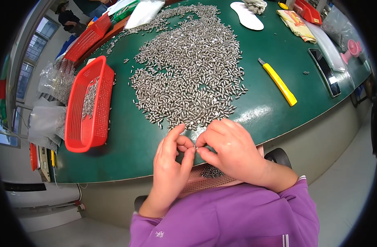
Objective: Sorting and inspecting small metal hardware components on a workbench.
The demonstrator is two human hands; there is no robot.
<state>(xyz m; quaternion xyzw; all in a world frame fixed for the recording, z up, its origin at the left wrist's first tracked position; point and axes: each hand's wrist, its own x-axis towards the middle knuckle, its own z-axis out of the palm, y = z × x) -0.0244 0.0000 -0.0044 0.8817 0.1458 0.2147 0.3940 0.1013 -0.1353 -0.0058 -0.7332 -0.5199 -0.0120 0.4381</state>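
Note:
A wide heap of small silvery metal pieces (188, 61) with pointed ends spreads over the green tabletop (271, 119). At the near edge of this heap, my left hand (171, 158) and my right hand (233, 150) meet fingertip to fingertip. Between them they pinch one tiny metal piece (195, 147), mostly covered by the fingers. Below my hands, against the table's front edge, a pink perforated basket (192, 186) holds more dark metal pieces (212, 171); my right wrist and hand partly hide it.
At left stands a red basket (98, 123) with some pieces in it, beside bagged pieces (61, 82). A yellow utility knife (281, 84), a phone (323, 72) and a pink small fan-like object (351, 50) lie at right. A white insole (248, 17) is at the back.

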